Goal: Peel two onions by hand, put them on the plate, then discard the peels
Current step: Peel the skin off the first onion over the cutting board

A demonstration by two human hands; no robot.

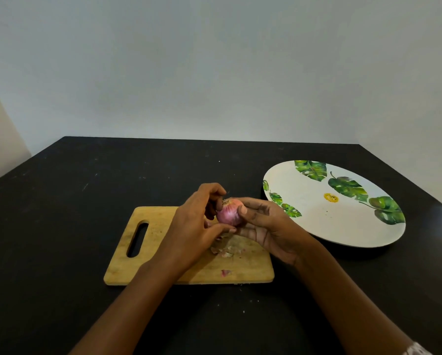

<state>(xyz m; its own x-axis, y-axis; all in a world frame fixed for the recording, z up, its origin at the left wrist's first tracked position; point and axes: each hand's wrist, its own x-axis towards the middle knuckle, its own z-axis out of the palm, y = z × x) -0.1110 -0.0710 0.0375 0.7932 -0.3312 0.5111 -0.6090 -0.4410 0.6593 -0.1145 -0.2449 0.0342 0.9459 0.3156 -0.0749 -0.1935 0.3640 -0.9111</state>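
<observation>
Closest in, bottom R corner: bit of patterned sleeve (417, 351) on R arm. Fwd of that, below the fingers on the camera side: small pink peel scrap (225, 272) near front edge of wooden board (150, 252). Right under the fingers: pale heap of peels (227, 248) on board. Above the heap, held clear of board: pink-purple onion (229, 213), root tuft up, gripped btwn both hands. L hand (197, 221) curled round onion's L side, thumb under it, other fingers (212, 188) bent over the top by the tuft. R hand (263, 226) cupping onion from R side, thumb pressed on upper R of bulb, remaining fingers curled beneath. Both sets of fingers grasping onion, none released. L of the fingers: board's slot handle. R of the fingers and a bit beyond, near board but apart from it: big white plate (317, 221) w/ green leaf print and a yellow spot, flat on black worktop (61, 226). Beyond the fingers: more worktop w/ pale specks, then grey wall (214, 73).
</observation>
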